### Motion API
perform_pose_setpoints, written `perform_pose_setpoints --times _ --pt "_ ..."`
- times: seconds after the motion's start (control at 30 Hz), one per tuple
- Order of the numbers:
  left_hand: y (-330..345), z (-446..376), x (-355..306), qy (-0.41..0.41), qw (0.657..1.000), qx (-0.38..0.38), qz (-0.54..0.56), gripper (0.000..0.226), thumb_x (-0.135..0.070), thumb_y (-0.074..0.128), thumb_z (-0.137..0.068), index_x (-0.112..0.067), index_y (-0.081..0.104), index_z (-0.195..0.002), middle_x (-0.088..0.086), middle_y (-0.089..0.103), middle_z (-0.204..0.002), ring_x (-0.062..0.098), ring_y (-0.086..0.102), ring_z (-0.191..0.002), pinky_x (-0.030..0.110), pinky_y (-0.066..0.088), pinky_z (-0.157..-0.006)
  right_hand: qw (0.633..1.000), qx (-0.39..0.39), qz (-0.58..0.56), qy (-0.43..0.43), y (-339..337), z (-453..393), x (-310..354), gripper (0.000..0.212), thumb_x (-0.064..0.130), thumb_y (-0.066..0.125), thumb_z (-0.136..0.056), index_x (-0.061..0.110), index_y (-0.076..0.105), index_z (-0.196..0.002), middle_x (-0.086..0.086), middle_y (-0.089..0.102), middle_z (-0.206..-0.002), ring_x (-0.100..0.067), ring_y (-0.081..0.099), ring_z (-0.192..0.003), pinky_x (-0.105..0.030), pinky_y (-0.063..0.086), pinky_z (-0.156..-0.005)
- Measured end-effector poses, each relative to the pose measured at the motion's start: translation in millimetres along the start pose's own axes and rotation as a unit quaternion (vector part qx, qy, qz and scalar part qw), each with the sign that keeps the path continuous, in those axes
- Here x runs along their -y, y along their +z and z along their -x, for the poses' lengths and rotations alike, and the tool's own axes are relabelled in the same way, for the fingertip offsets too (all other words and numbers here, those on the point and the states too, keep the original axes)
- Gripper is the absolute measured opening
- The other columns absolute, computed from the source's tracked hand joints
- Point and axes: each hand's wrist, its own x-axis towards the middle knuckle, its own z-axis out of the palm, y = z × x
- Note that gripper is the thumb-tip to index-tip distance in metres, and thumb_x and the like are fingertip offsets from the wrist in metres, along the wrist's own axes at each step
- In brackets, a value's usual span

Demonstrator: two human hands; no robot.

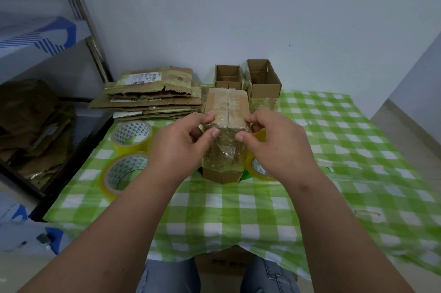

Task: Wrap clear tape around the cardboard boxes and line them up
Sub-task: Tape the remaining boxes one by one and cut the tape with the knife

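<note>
Knees: jeans (pixel 167 276) at the bottom edge, a brown carton (pixel 222 269) between them, under the table's near edge.
Box: cardboard box (pixel 226 111) in the middle of the green checked tablecloth (pixel 238 209), long axis pointing away from the person. Clear tape (pixel 224 152) covers its near end face and runs along the top seam; bare cardboard shows at the bottom of the near face.
Left hand: left hand (pixel 176 147) at the box's near-left top corner, thumb and forefinger pinched on the tape and box edge there.
Right hand: right hand (pixel 276 142) at the box's near-right top corner, fingers curled, thumb and fingertips pinching the tape at the edge.
Tape rolls: two yellowish tape rolls left of the box, one farther (pixel 131 136), one nearer (pixel 121 173); a third roll (pixel 259 166) just right of the box, partly hidden behind the right hand.
Open boxes: two open-topped cardboard boxes behind the box, against the wall, left one (pixel 228 77) and right one (pixel 263 80), side by side. Whether they touch, cannot tell.
Flat cardboard: stack of flattened cartons (pixel 152 92) behind-left of the box, at the table's far-left corner.
Shelf: metal rack (pixel 78 18) well left of the box, off the table; crumpled cardboard (pixel 31 125) on its lower level.
</note>
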Motion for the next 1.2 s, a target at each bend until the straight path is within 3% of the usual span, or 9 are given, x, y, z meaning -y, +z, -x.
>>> perform_pose_setpoints --times 0.1,0.23,0.47,0.57,0.77,0.87,1.0,1.1,1.2 --pt "2 0 -3 -0.009 1.0 0.007 -0.019 0.037 -0.041 0.076 -0.081 -0.039 0.068 -0.117 -0.009 0.059 -0.063 0.004 0.055 -0.06 0.022 0.045 -0.055 0.999 -0.015 0.03 -0.001 4 -1 1 0.023 0.045 0.065 -0.088 0.032 0.061 -0.106 0.012 0.062 -0.097 -0.017 0.059 -0.098 -0.046 0.045 -0.093" --pt "5 -4 -8 -0.036 0.999 0.009 -0.039 0.033 -0.039 0.074 -0.084 -0.038 0.068 -0.117 -0.007 0.059 -0.066 0.008 0.058 -0.066 0.027 0.046 -0.06 0.994 -0.043 0.101 -0.009 12 -4 4 0.021 0.046 0.059 -0.092 0.031 0.06 -0.105 0.009 0.064 -0.1 -0.021 0.059 -0.099 -0.042 0.042 -0.091" --pt "1 -1 -8 -0.03 0.998 0.037 -0.039 0.042 -0.043 0.075 -0.082 -0.038 0.061 -0.122 -0.01 0.057 -0.068 0.005 0.056 -0.065 0.026 0.045 -0.06 0.999 -0.002 0.048 -0.006 5 0 -3 0.036 0.054 0.061 -0.088 0.034 0.058 -0.118 0.011 0.063 -0.108 -0.017 0.058 -0.105 -0.045 0.044 -0.096" --pt "4 5 -12 -0.032 0.995 0.064 -0.064 0.062 -0.05 0.079 -0.075 -0.038 0.05 -0.128 -0.019 0.054 -0.082 0.007 0.056 -0.074 0.027 0.045 -0.063 0.996 -0.004 0.086 -0.009 8 1 -2 0.043 0.059 0.064 -0.083 0.036 0.053 -0.118 0.013 0.06 -0.111 -0.017 0.056 -0.108 -0.042 0.041 -0.095" --pt "6 4 -15 -0.037 0.993 0.071 -0.082 0.071 -0.047 0.082 -0.073 -0.033 0.046 -0.132 -0.01 0.063 -0.109 0.016 0.063 -0.097 0.027 0.042 -0.069 0.994 -0.029 0.106 -0.016 13 -2 -2 0.034 0.052 0.065 -0.085 0.035 0.053 -0.113 0.012 0.061 -0.109 -0.019 0.056 -0.108 -0.042 0.037 -0.091" --pt "8 7 -17 -0.042 0.99 0.085 -0.102 0.086 -0.05 0.086 -0.066 -0.033 0.038 -0.136 -0.014 0.059 -0.124 0.012 0.061 -0.107 0.035 0.053 -0.082 0.993 -0.024 0.109 -0.021 12 0 -3 0.039 0.052 0.066 -0.083 0.036 0.05 -0.113 0.013 0.058 -0.109 -0.017 0.054 -0.107 -0.042 0.037 -0.093" --pt "12 9 -21 -0.054 0.991 0.07 -0.101 0.088 -0.046 0.086 -0.068 -0.032 0.035 -0.139 -0.013 0.054 -0.137 0.013 0.058 -0.119 0.041 0.053 -0.092 0.99 -0.02 0.135 -0.027 13 2 -1 0.039 0.049 0.065 -0.085 0.036 0.049 -0.117 0.011 0.057 -0.113 -0.019 0.054 -0.11 -0.042 0.037 -0.096" --pt "12 12 -23 -0.055 0.991 0.064 -0.103 0.087 -0.044 0.084 -0.07 -0.033 0.034 -0.14 -0.013 0.054 -0.137 0.012 0.056 -0.121 0.04 0.051 -0.095 0.998 0.012 0.06 -0.02 6 1 -6 0.039 0.047 0.065 -0.085 0.036 0.054 -0.121 0.009 0.06 -0.113 -0.017 0.056 -0.111 -0.041 0.041 -0.098" --pt "11 16 -22 -0.056 0.991 0.063 -0.099 0.088 -0.045 0.085 -0.07 -0.036 0.031 -0.14 -0.013 0.051 -0.138 0.012 0.054 -0.122 0.041 0.05 -0.096 0.997 0.034 -0.067 0.016 -9 -1 -14 0.046 0.041 0.063 -0.089 0.036 0.052 -0.133 0.006 0.054 -0.13 -0.014 0.052 -0.121 -0.034 0.042 -0.101"
